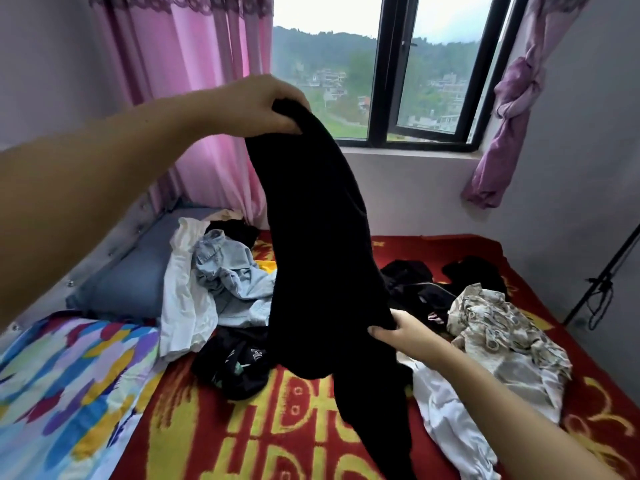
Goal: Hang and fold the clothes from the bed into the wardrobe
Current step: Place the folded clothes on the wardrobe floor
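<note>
- Holding a black garment (322, 244) up over the bed (277, 427): left hand (256, 105) bunches its top end in curled fingers, well above the pile.
- Right hand (398, 332) pinches the lower edge, thumb in front, other fingers hidden behind the cloth.
- Garment type unclear, possibly trousers; the fabric reads as flat black with no seams showing. Its tail trails onto the red blanket (214, 427).
- Advice: find the waistband or shoulders first, shake it straight, lift the tail clear of the other clothes (225, 278) before folding.
- Wardrobe not in view.
</note>
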Demonstrator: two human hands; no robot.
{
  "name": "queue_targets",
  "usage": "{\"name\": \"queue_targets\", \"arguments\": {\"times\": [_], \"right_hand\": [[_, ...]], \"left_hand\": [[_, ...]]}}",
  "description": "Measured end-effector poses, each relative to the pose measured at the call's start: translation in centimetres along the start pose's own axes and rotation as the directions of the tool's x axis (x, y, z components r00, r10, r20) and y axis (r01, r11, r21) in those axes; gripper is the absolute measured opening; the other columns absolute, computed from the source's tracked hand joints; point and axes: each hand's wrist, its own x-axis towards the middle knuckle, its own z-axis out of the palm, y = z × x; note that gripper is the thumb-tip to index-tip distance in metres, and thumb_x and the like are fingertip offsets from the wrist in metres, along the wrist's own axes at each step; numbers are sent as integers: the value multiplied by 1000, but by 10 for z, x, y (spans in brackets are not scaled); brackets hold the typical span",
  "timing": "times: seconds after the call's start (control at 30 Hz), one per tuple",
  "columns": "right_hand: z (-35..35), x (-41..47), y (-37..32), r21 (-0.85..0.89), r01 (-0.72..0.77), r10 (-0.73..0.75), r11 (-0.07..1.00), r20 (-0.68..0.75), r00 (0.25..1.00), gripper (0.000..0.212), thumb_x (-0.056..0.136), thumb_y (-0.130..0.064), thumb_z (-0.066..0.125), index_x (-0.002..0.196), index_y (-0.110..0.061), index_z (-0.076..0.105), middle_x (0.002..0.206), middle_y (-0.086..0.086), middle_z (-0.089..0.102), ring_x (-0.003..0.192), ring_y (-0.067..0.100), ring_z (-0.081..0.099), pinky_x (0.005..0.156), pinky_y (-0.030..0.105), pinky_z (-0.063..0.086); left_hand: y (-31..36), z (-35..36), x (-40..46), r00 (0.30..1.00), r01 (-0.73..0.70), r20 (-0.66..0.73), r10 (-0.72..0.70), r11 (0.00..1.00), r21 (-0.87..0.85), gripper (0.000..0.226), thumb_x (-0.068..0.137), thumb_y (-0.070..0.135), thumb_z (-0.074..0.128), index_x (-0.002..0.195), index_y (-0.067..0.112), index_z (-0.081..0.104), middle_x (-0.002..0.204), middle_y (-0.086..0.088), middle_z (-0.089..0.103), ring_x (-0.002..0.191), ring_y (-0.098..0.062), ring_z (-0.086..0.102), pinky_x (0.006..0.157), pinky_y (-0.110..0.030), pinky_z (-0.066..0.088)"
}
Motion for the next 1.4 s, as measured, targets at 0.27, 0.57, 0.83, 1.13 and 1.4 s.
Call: {"name": "queue_targets", "arguments": {"times": [0.27, 0.57, 0.83, 1.13, 1.4], "right_hand": [[-44, -21, -4, 128, -209, 146, 969, 382, 912, 7, 85, -19, 71, 92, -17, 72, 94, -1, 72, 88, 10, 68, 77, 22, 52], [-63, 27, 11, -335, -215, 280, 917, 158, 947, 10, 88, -15, 66, 79, -20, 65, 78, 1, 62, 72, 16, 59, 63, 27, 43], [-105, 58, 19, -685, -224, 29, 693, -284, 958, 29, 86, -15, 55, 112, -25, 64, 96, 2, 55, 92, 29, 60, 75, 38, 49], [-35, 15, 112, -868, -103, -85, 485, -164, 983, 49, 88, -17, 62, 133, -34, 55, 111, 3, 51, 103, 24, 51, 66, 31, 43], [111, -45, 282, -792, -225, 507, 568, 121, 854, 59, 95, -29, 50, 150, -26, 27, 148, 4, 34, 131, 24, 40, 98, 35, 42]], "left_hand": [[-57, 36, -24, 989, 109, 94, -117, 991, 83, 24, 89, 5, 62, 113, 7, 65, 103, -11, 65, 94, -27, 59, 88, -33, 43], [-73, 70, -1, 992, 91, 78, -101, 989, 120, 37, 84, -9, 52, 112, 10, 68, 102, -10, 48, 89, -19, 48, 82, -21, 33], [-102, 118, 3, 955, 166, -246, -164, 986, -13, 40, 81, -13, 46, 110, 5, 68, 99, -5, 43, 101, -33, 53, 85, -22, 35], [-93, 252, -147, 975, -11, -224, 10, 1000, -1, 28, 87, 11, 39, 102, 14, 63, 95, -14, 54, 80, -30, 58, 67, -36, 50], [-84, 453, -404, 772, 229, 587, -244, 968, 102, 31, 68, 9, 59, 97, 13, 68, 81, -5, 57, 61, -24, 60, 49, -22, 44]]}}
